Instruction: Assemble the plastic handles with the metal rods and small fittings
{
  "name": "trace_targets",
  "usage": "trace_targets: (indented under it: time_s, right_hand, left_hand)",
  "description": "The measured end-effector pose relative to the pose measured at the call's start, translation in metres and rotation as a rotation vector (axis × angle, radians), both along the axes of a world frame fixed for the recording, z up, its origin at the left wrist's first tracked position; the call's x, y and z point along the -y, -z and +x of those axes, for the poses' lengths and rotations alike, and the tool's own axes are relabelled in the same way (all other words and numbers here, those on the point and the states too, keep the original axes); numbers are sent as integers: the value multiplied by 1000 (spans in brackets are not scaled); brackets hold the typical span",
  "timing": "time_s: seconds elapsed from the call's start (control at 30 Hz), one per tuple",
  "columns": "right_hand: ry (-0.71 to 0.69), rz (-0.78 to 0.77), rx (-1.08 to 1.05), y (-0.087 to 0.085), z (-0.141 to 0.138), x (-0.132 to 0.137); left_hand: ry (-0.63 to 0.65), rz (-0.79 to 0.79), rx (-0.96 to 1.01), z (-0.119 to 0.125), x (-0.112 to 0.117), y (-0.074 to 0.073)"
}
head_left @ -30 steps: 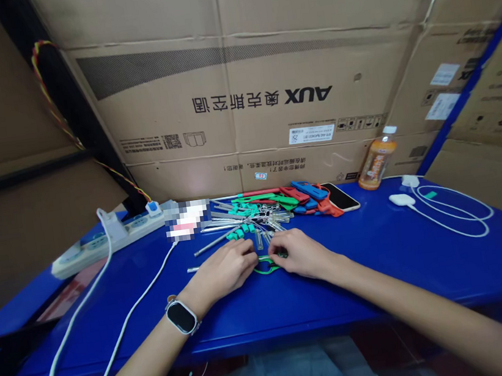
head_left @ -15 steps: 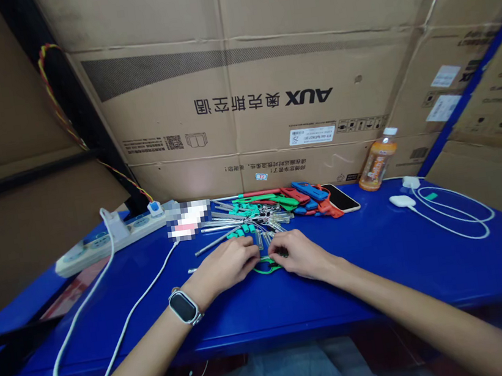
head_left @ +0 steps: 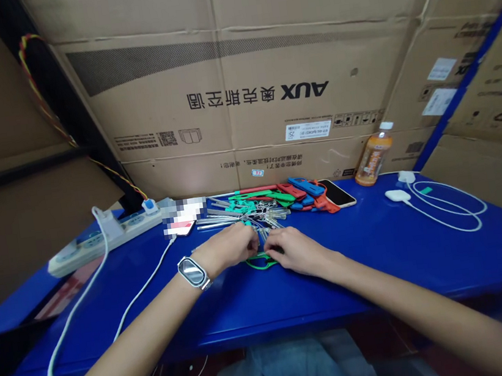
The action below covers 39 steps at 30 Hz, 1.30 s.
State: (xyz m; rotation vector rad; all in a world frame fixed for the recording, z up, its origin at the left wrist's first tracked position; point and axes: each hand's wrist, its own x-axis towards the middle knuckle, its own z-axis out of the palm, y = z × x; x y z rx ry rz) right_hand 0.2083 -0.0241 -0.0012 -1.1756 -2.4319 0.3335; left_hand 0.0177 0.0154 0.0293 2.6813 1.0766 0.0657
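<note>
A heap of metal rods [head_left: 218, 220] with turquoise sleeves [head_left: 240, 205] and small metal clips [head_left: 277, 211] lies in front of my hands. My left hand [head_left: 238, 244], with a watch on its wrist, is closed at the near edge of the heap; its fingertips are hidden. My right hand [head_left: 293, 249] is closed beside it, thumb and fingers pinched on a green loop [head_left: 261, 266]. The loop rests low over the blue table, just below both hands. Whatever lies inside the left fingers does not show.
Red, blue and green plastic pieces [head_left: 307, 191] lie behind, beside a phone [head_left: 339, 193]. A drink bottle [head_left: 373, 156] stands at the back right, near a white charger cable [head_left: 473, 229]. A power strip [head_left: 104, 237] and a charging phone [head_left: 185, 220] are at left. Cardboard [head_left: 164, 88] walls the back.
My left hand has turned and reached slightly forward into the heap's near edge. My right hand stays pinched by the green loop. The whole view has shifted slightly.
</note>
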Motion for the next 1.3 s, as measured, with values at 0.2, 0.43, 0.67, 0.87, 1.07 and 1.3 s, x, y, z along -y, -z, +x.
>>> trace_targets:
  time_s: [0.2, 0.43, 0.67, 0.87, 1.07, 1.3]
  right_hand:
    - [-74, -3, 131, -11, 3, 2]
    - [-108, 94, 286, -14, 7, 23]
    - [-107, 147, 360, -12, 5, 32]
    - [-131, 187, 388, -4, 11, 30]
    - [-87, 153, 366, -7, 9, 31]
    - [-61, 160, 415, -11, 2, 34]
  left_hand:
    - [17, 161, -98, 4, 11, -2]
    - [158, 392, -88, -17, 29, 14]
    - [225, 511, -30, -27, 34, 29]
    - [232, 476, 89, -28, 36, 40]
    - [148, 370, 193, -28, 40, 39]
    - [94, 349, 193, -27, 41, 40]
